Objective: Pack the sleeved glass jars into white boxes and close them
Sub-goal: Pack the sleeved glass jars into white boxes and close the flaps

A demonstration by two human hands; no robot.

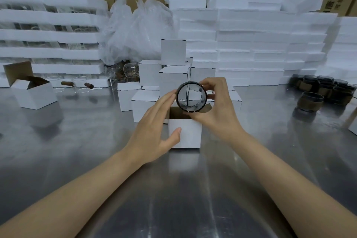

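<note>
The right hand [214, 106] curls its fingers and thumb round a sleeved glass jar [191, 96], holding it tipped with its mouth toward the camera, just above the open top of a small white box [185, 133]. The left hand [154, 127] has its fingers straight along the box's left side, its thumb lying on the front face. The box stands on the shiny metal desk [173, 199] between both wrists. Just beyond the hands sits a cluster of closed white boxes [172, 75]. Well off past the right hand waits a group of dark sleeved jars [324, 91]; far past the left hand an open box [33, 92] rests, tilted. Foam trays [251, 44] are stacked behind.
</note>
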